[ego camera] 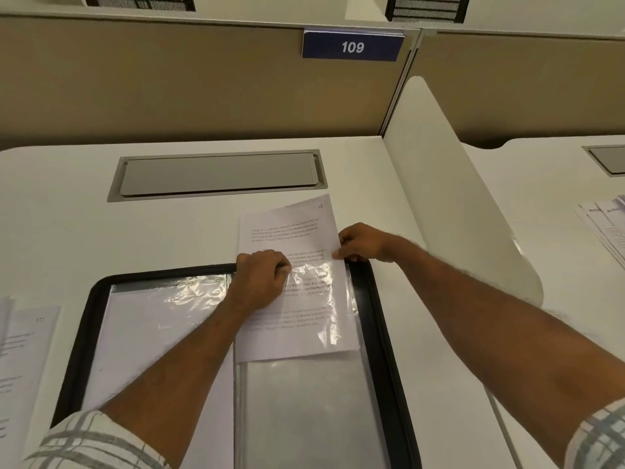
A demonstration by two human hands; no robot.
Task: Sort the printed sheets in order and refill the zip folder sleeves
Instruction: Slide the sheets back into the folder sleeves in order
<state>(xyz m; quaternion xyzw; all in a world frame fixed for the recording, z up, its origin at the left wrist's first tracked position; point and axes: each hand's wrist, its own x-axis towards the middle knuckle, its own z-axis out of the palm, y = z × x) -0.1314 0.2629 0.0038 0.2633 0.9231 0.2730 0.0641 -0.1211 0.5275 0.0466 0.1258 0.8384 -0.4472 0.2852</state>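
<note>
On open zip folder (384,333), printed sheet (287,231) halfway into right sleeve (304,407)

A printed sheet (287,228) sits half inside the right clear sleeve (304,401) of the open zip folder (382,333).

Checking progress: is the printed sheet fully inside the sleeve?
Partly in: the printed sheet sticks out above the sleeve, whose glare covers only its lower half.

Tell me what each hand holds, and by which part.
Right hand pinches the printed sheet by its right edge; left hand grips its left edge where it enters the sleeve.
</note>
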